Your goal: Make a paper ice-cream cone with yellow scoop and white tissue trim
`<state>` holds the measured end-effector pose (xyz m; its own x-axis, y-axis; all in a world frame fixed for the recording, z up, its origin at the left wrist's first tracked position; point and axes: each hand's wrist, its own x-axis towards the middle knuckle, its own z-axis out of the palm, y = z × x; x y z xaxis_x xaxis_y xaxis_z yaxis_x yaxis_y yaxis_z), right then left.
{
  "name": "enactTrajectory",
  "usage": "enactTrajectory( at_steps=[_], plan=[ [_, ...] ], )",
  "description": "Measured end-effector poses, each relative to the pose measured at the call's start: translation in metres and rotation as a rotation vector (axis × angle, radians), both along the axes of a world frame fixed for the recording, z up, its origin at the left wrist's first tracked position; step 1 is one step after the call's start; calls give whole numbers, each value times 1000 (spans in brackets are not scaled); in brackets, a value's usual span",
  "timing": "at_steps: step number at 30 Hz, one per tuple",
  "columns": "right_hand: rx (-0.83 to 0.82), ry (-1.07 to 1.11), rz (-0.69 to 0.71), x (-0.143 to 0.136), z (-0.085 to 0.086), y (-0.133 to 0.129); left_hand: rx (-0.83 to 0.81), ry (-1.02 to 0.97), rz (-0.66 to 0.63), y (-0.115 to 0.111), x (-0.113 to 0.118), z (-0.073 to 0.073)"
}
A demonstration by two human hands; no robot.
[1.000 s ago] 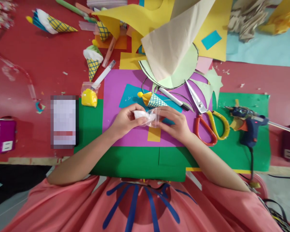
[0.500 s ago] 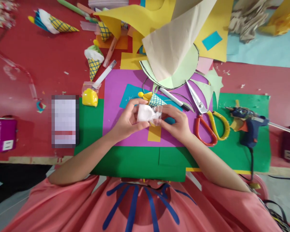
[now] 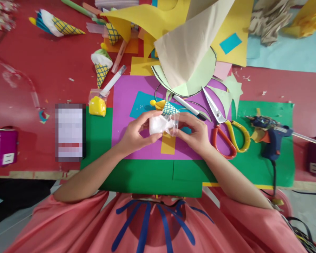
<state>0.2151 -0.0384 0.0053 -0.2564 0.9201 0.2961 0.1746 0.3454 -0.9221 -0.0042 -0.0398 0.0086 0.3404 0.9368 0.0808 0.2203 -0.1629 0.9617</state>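
Observation:
Between my two hands is a small clear plastic bag of white modelling clay point(image 3: 158, 124). My left hand point(image 3: 137, 131) grips the clay-filled end, thumb below and fingers above. My right hand point(image 3: 193, 131) holds the bag's loose clear end at its opening. Just behind the bag lies a small paper cone point(image 3: 170, 108) with a blue-green grid pattern and a yellow tip. A white marker point(image 3: 186, 105) with a black cap rests behind my right hand. Scissors point(image 3: 221, 123) with red and yellow handles lie to its right.
A purple sheet point(image 3: 129, 147) and a green sheet point(image 3: 147, 175) cover the work area. At right lies a blue glue gun point(image 3: 274, 137). Left are a bag of yellow clay point(image 3: 97, 106), a phone point(image 3: 70, 133) and a finished-looking cone point(image 3: 102, 66). Beige paper point(image 3: 189, 52) stands behind.
The fingers of my left hand have shifted along the bag, and its clear end is spread a little wider toward my right hand. Other things stay in place.

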Motion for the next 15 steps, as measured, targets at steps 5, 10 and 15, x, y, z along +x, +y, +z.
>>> enactTrajectory(
  at_steps=[5, 10, 15],
  plan=[
    [54, -30, 19, -1, -1, -1, 10, 25, 48, -4, 1, 0],
    [167, 0, -12, -2, 0, -2, 135, -37, 158, -8, 6, -1],
    [98, 54, -19, -2, 3, -3, 133, -24, 140, -5, 6, -2]
  ],
)
